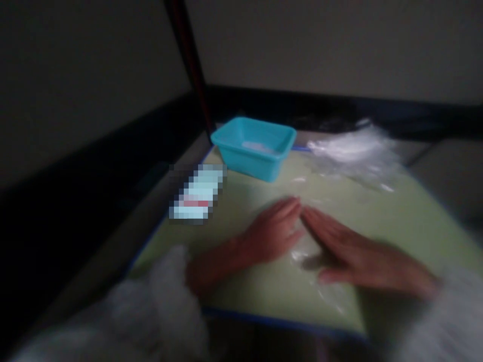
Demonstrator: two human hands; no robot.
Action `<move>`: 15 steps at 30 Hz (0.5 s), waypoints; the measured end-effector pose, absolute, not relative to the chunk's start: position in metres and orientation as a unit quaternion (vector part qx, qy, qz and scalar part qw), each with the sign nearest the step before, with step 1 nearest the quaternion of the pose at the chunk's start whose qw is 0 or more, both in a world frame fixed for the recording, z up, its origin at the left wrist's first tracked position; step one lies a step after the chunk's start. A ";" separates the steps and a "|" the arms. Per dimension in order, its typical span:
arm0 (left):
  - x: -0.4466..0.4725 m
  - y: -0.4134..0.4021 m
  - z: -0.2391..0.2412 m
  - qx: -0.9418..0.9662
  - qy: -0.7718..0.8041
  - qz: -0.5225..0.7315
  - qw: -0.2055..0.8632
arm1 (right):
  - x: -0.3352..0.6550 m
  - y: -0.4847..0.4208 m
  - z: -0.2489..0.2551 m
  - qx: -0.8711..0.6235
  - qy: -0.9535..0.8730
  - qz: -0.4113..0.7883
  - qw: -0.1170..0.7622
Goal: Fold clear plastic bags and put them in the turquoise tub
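A thin, clear plastic piece (300, 255), probably a bag, lies flat on the pale green tabletop (234, 286); mostly its glints show. My left hand (273, 231) reaches in over it, fingers stretched forward and thumb a little apart. From the other side comes my right hand (352, 251), its fingers straight and its thumb spread. The fingertips of both hands come close together near the middle of the table. Neither hand visibly grips anything. Blur hides whether the fingers press on the plastic.
A turquoise plastic basin (251, 158) with something pale inside stands at the back. To its right is a heap of crumpled clear plastic (354, 151). A bright pixelated rectangle (198, 193) lies at the left edge. Walls rise behind the table, which has a blue rim.
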State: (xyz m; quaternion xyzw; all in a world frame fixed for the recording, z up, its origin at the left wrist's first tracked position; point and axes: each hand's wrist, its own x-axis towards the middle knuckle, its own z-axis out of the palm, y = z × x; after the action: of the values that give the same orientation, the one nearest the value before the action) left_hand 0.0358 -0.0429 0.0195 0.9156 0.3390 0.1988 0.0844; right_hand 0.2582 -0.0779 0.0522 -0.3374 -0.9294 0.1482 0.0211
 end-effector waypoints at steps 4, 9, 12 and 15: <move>0.057 -0.052 0.012 0.922 0.331 0.177 0.094 | 0.263 -0.080 0.038 -0.338 -0.931 0.135 0.017; 0.054 -0.050 0.007 0.931 0.325 0.141 0.092 | 0.267 -0.079 0.031 -0.324 -0.936 0.137 0.006; 0.041 -0.045 0.009 0.932 0.329 0.122 0.087 | 0.266 -0.078 0.034 -0.324 -0.936 0.139 -0.006; 0.026 -0.039 0.011 0.933 0.336 0.102 0.081 | 0.265 -0.078 0.038 -0.323 -0.937 0.135 -0.009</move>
State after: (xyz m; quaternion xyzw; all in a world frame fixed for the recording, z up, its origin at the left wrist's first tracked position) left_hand 0.0263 -0.0392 0.0114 0.9329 0.3356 0.1022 0.0814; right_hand 0.2651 -0.0782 0.0379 -0.3233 -0.9366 0.1350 -0.0090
